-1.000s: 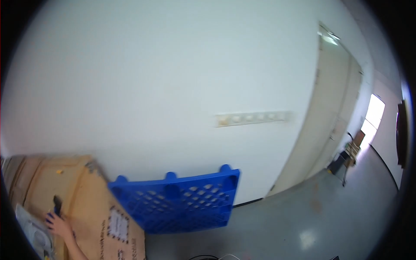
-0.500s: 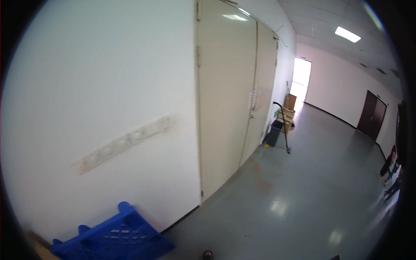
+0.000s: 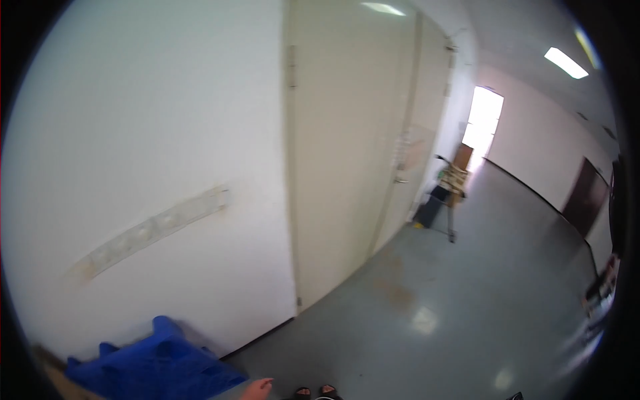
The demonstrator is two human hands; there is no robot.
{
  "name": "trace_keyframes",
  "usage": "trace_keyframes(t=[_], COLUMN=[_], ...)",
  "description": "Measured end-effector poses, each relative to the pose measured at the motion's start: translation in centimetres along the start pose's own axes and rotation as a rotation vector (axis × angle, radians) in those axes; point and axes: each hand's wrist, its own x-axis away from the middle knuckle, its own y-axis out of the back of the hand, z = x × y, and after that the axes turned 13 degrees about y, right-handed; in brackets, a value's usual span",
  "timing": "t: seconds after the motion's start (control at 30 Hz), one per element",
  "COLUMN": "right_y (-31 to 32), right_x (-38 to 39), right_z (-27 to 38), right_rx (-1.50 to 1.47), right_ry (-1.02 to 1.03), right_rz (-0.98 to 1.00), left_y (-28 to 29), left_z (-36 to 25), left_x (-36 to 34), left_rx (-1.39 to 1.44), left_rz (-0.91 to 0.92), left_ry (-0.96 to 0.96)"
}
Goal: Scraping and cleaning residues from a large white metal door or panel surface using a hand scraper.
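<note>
My left hand (image 3: pixel 257 390) is at the bottom edge, just to the right of the blue plastic pallet (image 3: pixel 143 367) that stands by the white wall (image 3: pixel 140 100); whether it touches the pallet I cannot tell. Its fingers are small and blurred, so their grip is unclear. A sliver of brown cardboard box (image 3: pixel 53 373) shows left of the pallet. My feet in dark open footwear (image 3: pixel 327 390) show on the grey floor (image 3: pixel 373 333). My right hand is out of view.
A beige double door (image 3: pixel 343 153) is ahead, with a wheeled trolley carrying cardboard (image 3: pixel 453 180) beside it. A bright doorway (image 3: pixel 483 120) and a dark door (image 3: pixel 583 197) are farther down the hall. A partly hidden person (image 3: pixel 600 287) is at the far right.
The view has swung right from the box and pallet toward the door and hall. My left hand has left the box top and now shows beside the pallet.
</note>
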Motion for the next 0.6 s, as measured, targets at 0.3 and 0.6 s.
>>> trace_keyframes(t=[0.3, 0.6], right_y=[-5.2, -35.0], right_x=[-14.8, -22.2], right_z=[7.0, 24.1], right_rx=[0.512, 0.142], right_ry=[0.169, 0.699], right_rz=[0.680, 0.990], left_y=[-3.8, -8.8], left_z=[8.5, 23.0], left_x=[23.6, 49.6], left_rx=[0.332, 0.830], left_rz=[-0.478, -0.906], left_ry=[0.431, 0.947])
